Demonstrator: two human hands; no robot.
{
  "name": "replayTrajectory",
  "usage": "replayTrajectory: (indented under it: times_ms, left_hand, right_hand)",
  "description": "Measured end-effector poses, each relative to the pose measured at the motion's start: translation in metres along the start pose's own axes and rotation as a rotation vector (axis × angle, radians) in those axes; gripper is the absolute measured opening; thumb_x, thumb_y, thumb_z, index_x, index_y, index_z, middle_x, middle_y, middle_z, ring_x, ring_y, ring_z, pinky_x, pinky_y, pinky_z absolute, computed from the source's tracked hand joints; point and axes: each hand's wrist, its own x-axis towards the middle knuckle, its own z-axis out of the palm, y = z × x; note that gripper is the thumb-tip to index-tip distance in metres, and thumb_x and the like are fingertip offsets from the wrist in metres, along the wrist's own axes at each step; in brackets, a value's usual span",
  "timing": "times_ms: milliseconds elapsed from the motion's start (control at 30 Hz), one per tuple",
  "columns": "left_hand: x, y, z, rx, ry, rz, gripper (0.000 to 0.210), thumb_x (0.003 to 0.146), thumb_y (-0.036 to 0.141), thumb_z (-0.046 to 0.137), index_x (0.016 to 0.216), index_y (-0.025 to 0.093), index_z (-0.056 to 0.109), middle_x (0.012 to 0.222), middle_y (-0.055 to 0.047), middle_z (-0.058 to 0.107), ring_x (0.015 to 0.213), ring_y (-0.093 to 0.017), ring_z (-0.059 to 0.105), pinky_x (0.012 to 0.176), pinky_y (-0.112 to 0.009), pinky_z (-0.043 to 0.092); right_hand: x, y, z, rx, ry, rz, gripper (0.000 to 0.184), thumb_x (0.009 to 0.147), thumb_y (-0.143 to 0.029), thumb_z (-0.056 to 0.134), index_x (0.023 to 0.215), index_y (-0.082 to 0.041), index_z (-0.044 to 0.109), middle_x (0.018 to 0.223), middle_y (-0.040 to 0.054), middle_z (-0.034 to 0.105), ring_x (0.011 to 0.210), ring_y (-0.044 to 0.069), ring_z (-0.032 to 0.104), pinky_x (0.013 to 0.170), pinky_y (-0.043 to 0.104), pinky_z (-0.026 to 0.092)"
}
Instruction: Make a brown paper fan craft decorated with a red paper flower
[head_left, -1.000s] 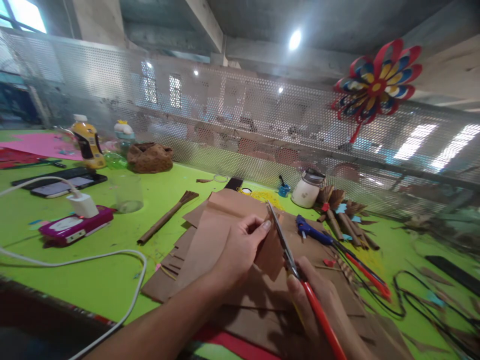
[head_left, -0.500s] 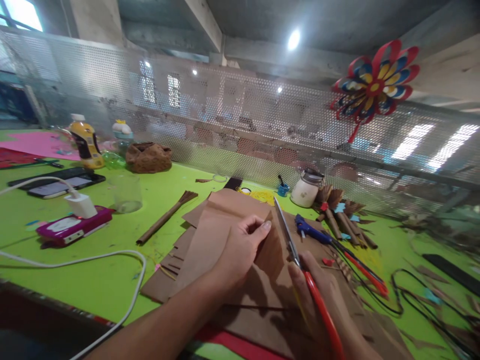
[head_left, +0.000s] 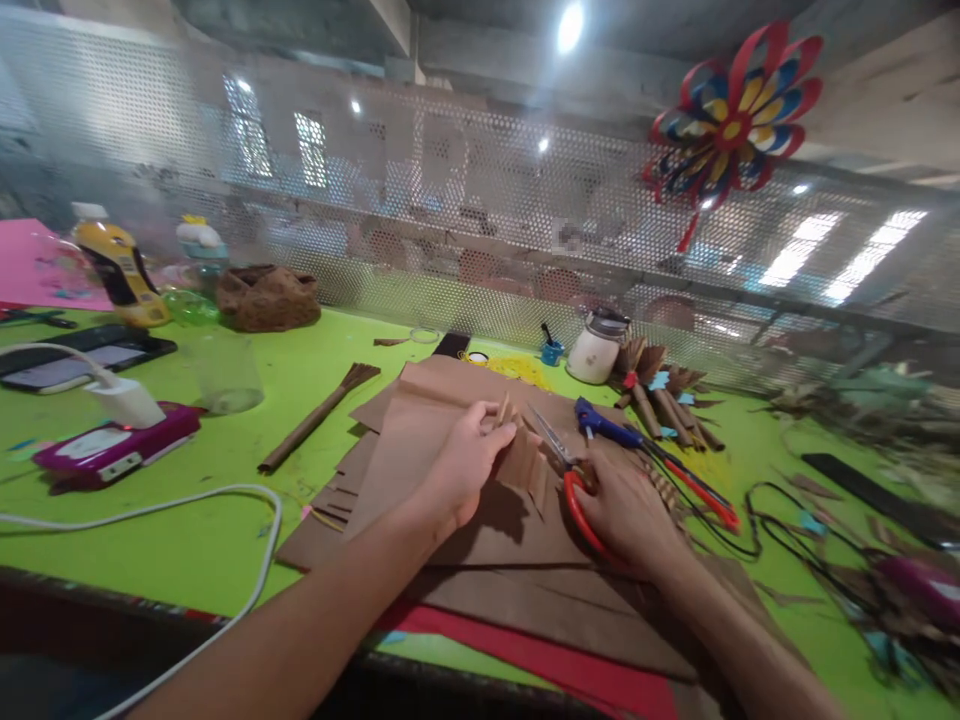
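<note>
My left hand (head_left: 469,455) pinches a small piece of brown paper (head_left: 523,470) between thumb and fingers. The piece is creased and its upper edge splits into narrow strips. Just right of it, my right hand (head_left: 626,500) grips red-handled scissors (head_left: 576,505), their metal blades pointing up and away, apart from the held piece. Under both hands lie stacked sheets of brown paper (head_left: 420,455), some with slits along the left edge. A blue glue gun (head_left: 611,428) rests on the paper beyond my right hand.
Left on the green table (head_left: 225,540) are a rolled brown paper stalk (head_left: 315,425), a clear cup (head_left: 225,380), a purple power strip (head_left: 120,450) and a white cable. A white jar (head_left: 592,350), fringed paper bundles (head_left: 667,400) and black cords (head_left: 787,540) lie to the right.
The scissors have dropped lower and moved back from the paper, and my right hand has turned palm down. The held paper now shows separate strips. The camera view has shifted.
</note>
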Motion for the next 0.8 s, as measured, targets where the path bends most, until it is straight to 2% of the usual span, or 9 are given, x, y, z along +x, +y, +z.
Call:
replayTrajectory:
  times_ms: [133, 233, 300, 367, 467, 533, 600, 700, 800]
  left_hand:
    - [0.002, 0.000, -0.001, 0.015, -0.018, -0.038, 0.013, 0.077, 0.013, 0.052, 0.088, 0.016, 0.048, 0.076, -0.007, 0.066, 0.059, -0.016, 0.063, 0.055, -0.029, 0.050]
    - [0.004, -0.002, -0.003, 0.030, -0.029, -0.036, 0.011, 0.076, 0.012, 0.050, 0.087, 0.015, 0.051, 0.072, -0.006, 0.065, 0.057, -0.015, 0.061, 0.053, -0.027, 0.049]
    - [0.007, -0.006, -0.005, 0.031, -0.038, -0.037, 0.011, 0.075, 0.014, 0.051, 0.086, 0.015, 0.052, 0.071, -0.006, 0.065, 0.057, -0.016, 0.061, 0.052, -0.028, 0.049]
    - [0.011, -0.010, -0.008, 0.034, -0.044, -0.042, 0.011, 0.074, 0.016, 0.053, 0.085, 0.016, 0.052, 0.071, -0.005, 0.064, 0.059, -0.016, 0.061, 0.054, -0.028, 0.049]
    - [0.016, -0.016, -0.010, 0.056, -0.038, -0.018, 0.015, 0.071, 0.019, 0.058, 0.085, 0.017, 0.052, 0.072, -0.003, 0.062, 0.061, -0.015, 0.061, 0.057, -0.026, 0.049]
    - [0.017, -0.019, -0.010, 0.062, -0.042, 0.007, 0.018, 0.070, 0.019, 0.060, 0.085, 0.017, 0.050, 0.074, -0.001, 0.061, 0.061, -0.013, 0.060, 0.057, -0.024, 0.048]
    - [0.018, -0.019, -0.009, 0.062, -0.015, 0.043, 0.019, 0.068, 0.017, 0.061, 0.080, 0.018, 0.047, 0.070, 0.001, 0.058, 0.058, -0.010, 0.058, 0.056, -0.022, 0.047]
    - [0.018, -0.018, -0.008, 0.057, 0.068, 0.069, 0.020, 0.063, 0.012, 0.060, 0.072, 0.018, 0.042, 0.058, 0.006, 0.049, 0.050, -0.007, 0.052, 0.050, -0.018, 0.043]
    - [0.018, -0.016, -0.009, 0.038, 0.045, 0.000, 0.019, 0.064, 0.012, 0.053, 0.075, 0.020, 0.040, 0.053, 0.008, 0.046, 0.047, -0.009, 0.052, 0.050, -0.022, 0.045]
  right_hand:
    - [0.002, 0.006, -0.001, -0.022, -0.007, -0.021, 0.031, 0.083, -0.044, 0.042, 0.088, -0.020, 0.061, 0.080, 0.0098, 0.066, 0.074, 0.023, 0.061, 0.057, 0.028, 0.030]
    - [0.004, 0.012, -0.003, 0.035, 0.091, 0.013, 0.031, 0.084, -0.040, 0.041, 0.082, -0.019, 0.064, 0.078, 0.0097, 0.066, 0.073, 0.021, 0.059, 0.060, 0.028, 0.032]
    - [0.007, 0.014, -0.006, 0.154, 0.198, 0.014, 0.030, 0.084, -0.037, 0.042, 0.080, -0.018, 0.064, 0.079, 0.0088, 0.065, 0.075, 0.020, 0.058, 0.063, 0.028, 0.035]
    - [0.010, 0.014, -0.011, 0.362, 0.239, -0.022, 0.030, 0.083, -0.038, 0.043, 0.077, -0.017, 0.064, 0.078, 0.0066, 0.065, 0.073, 0.018, 0.057, 0.065, 0.027, 0.037]
    - [0.013, 0.008, -0.020, 0.799, 0.104, -0.030, 0.038, 0.083, -0.047, 0.044, 0.075, -0.015, 0.063, 0.067, 0.0030, 0.061, 0.059, 0.013, 0.053, 0.054, 0.025, 0.038]
    - [0.015, 0.001, -0.027, 1.085, -0.044, 0.041, 0.043, 0.080, -0.054, 0.045, 0.077, -0.014, 0.061, 0.059, 0.0004, 0.056, 0.046, 0.009, 0.045, 0.043, 0.022, 0.033]
    - [0.018, -0.004, -0.032, 1.288, -0.171, 0.095, 0.044, 0.077, -0.057, 0.048, 0.079, -0.014, 0.060, 0.056, -0.0011, 0.053, 0.040, 0.007, 0.042, 0.038, 0.021, 0.031]
    - [0.025, -0.007, -0.036, 1.374, -0.247, 0.101, 0.042, 0.076, -0.056, 0.052, 0.079, -0.015, 0.059, 0.054, -0.0010, 0.054, 0.038, 0.006, 0.043, 0.035, 0.019, 0.030]
    - [0.034, -0.005, -0.032, 1.349, -0.218, 0.118, 0.038, 0.076, -0.051, 0.056, 0.075, -0.013, 0.060, 0.048, -0.0024, 0.051, 0.034, 0.004, 0.034, 0.032, 0.017, 0.021]
